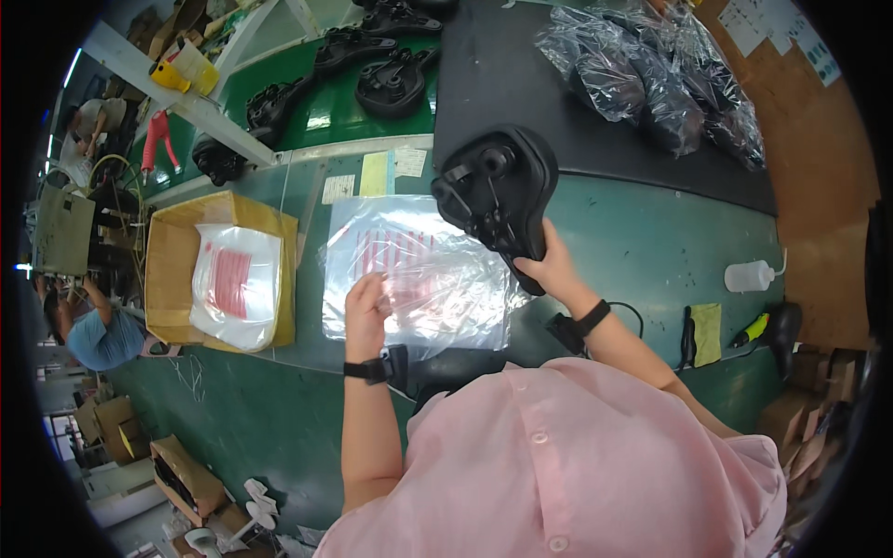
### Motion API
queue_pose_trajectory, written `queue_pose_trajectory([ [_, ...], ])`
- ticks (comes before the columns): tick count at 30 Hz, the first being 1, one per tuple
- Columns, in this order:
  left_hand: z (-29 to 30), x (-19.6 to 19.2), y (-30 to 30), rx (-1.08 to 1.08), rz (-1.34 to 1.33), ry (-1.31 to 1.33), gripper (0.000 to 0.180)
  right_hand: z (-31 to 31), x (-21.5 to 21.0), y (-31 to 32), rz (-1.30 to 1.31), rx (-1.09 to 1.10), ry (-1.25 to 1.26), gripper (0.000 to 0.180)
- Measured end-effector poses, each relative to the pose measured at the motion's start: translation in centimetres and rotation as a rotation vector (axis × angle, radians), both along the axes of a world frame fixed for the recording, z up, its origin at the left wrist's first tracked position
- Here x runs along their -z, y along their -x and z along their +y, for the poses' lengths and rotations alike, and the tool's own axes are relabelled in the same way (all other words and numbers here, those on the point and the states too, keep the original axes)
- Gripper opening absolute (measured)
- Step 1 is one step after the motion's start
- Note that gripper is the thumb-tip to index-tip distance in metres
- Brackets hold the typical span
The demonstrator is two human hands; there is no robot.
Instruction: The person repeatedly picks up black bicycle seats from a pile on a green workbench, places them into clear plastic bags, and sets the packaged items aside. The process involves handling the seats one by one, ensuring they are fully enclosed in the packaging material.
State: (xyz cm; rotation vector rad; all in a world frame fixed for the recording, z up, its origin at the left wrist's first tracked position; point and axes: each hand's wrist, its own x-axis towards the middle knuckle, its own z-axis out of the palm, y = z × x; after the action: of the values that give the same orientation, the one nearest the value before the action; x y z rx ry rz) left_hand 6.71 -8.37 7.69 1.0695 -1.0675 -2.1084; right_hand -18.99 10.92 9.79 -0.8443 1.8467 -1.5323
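In my right hand is a black bicycle saddle, gripped by its narrow nose. Its underside, with metal rails and fittings, faces up, and its wide end points away from me. A stack of clear plastic bags printed in red lies flat on the bench below and left of the saddle. Over this stack my left hand is closed, fingers pinched on the top bag near its left side. The fingertips partly cover what they pinch. Both wrists wear black straps.
A yellow box holding more printed bags stands on the left. More black saddles lie on the green surface beyond the bench. Plastic-wrapped saddles rest on a black mat. At right are a white squeeze bottle and yellow cloth.
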Motion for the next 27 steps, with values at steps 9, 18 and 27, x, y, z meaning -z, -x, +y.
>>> queue_pose_trajectory([
  [9,-0.4,0.2,2.6,-0.126,0.007,0.194,0.023,0.1,-0.9,-3.2,0.670,-0.509,-0.313,0.057],
  [18,7.1,-10.6,3.6,0.532,-0.234,1.333,0.017,0.5,-0.6,-3.3,-0.350,-0.395,-0.326,0.054],
  [27,14.5,-11.9,11.0,0.898,0.356,1.155,0.032,0.6,-0.8,1.0,-0.528,0.223,-0.006,0.063],
])
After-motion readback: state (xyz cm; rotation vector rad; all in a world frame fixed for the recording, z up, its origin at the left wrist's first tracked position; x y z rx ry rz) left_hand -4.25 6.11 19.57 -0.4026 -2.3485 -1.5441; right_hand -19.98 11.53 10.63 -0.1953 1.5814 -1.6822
